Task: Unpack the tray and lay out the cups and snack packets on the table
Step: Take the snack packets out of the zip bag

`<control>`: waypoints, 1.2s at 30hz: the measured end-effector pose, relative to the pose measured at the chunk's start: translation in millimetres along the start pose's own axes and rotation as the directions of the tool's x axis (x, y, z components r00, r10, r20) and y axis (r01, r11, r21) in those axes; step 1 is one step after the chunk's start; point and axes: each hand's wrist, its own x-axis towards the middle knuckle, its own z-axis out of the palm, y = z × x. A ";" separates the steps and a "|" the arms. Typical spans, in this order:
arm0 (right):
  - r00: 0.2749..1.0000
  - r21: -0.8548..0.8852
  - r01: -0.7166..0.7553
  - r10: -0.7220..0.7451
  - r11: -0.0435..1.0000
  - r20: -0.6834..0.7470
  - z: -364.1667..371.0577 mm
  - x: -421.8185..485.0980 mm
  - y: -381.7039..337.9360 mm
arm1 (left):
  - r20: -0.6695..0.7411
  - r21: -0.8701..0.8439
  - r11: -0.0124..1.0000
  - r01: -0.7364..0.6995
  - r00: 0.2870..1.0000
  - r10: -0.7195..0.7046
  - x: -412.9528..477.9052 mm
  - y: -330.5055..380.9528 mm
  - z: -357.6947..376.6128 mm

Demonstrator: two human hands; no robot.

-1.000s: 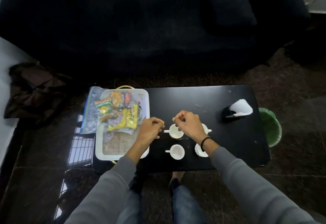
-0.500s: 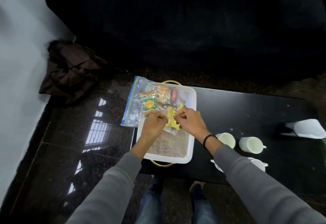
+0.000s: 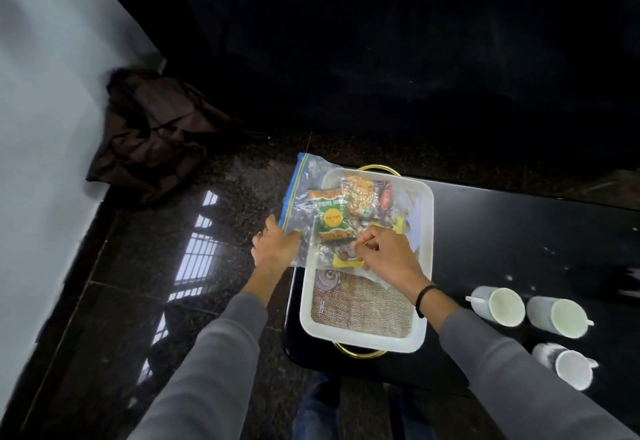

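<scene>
A white tray [image 3: 423, 266] with gold handles sits at the left end of the black table [image 3: 519, 231]. A clear zip bag [image 3: 304, 193] full of snack packets lies across the tray's far half and hangs over its left rim. A green and orange packet [image 3: 331, 219] shows through the bag. My left hand [image 3: 275, 243] grips the bag's near left corner. My right hand [image 3: 386, 254] pinches the bag's near edge over the tray. Three white cups [image 3: 498, 304] [image 3: 557, 315] [image 3: 571, 367] stand on the table to the right.
A woven mat [image 3: 363, 304] lines the tray's near half. A dark sofa [image 3: 381, 41] stands behind the table. A brown bag [image 3: 152, 131] lies on the floor by the white wall at left. My legs are below the table's near edge.
My hands left the cups and moved to the tray, then took hold of the snack bag. My left hand slid out to the bag's left corner. The view swung left.
</scene>
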 end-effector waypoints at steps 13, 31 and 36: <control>0.999 0.079 0.017 -0.014 0.997 -0.036 3.0 -18.5 -8.8 | -0.084 -0.217 0.936 -0.279 0.960 0.267 -20.3 -3.8 -16.4; 0.996 0.473 0.055 -0.013 0.879 -0.092 -34.8 -54.5 -22.7 | 0.155 -0.789 0.594 -0.156 0.886 0.438 -127.4 50.0 18.4; 0.994 0.484 0.051 0.001 0.873 -0.107 -41.9 -60.0 -11.9 | 0.123 -0.742 0.643 -0.191 0.903 0.411 -136.0 60.5 21.1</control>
